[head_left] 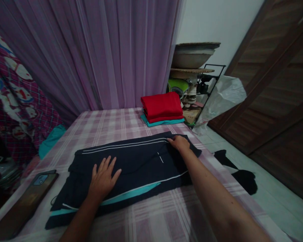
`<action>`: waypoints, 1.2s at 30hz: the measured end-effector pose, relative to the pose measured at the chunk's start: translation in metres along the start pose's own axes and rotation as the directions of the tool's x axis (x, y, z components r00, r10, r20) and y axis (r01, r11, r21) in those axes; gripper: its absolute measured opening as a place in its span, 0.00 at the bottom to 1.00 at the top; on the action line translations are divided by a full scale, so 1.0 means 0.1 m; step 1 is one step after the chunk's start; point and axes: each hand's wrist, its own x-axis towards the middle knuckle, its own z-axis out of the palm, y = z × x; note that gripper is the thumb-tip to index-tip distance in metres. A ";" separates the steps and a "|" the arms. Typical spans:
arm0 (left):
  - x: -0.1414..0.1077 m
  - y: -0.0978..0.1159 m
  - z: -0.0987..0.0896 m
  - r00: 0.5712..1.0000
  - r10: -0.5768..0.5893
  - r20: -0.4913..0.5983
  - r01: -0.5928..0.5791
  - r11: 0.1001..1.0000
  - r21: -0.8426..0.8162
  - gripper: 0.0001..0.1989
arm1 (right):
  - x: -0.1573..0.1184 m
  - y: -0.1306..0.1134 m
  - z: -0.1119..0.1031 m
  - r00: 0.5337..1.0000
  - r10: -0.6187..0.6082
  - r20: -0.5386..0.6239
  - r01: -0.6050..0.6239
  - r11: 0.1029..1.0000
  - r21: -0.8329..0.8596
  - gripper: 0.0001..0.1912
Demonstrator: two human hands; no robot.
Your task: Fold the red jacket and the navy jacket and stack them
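A dark navy garment [138,164] with white piping lies folded lengthwise on the checked tablecloth, a turquoise layer [131,194] showing along its near edge. My left hand [104,177] rests on its left part, fingers spread and palm down. Toward the far right end, my right hand [179,143] pinches the navy cloth near the white piping, thumb and fingers together. The exact kind of garment is hard to make out from the folds.
A folded red cloth [163,106] sits on a turquoise one [164,122] at the back right. A phone in a case [41,179] lies at the left on a brown object. Purple curtains [121,53] hang behind; a rack with basins [193,57] stands beyond the right corner.
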 end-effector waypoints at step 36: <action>-0.08 0.31 -0.18 0.932 0.269 -0.241 -0.330 0.907 -0.263 0.13 | 0.28 0.10 0.35 0.962 -0.254 -0.104 0.268 0.950 0.160 0.16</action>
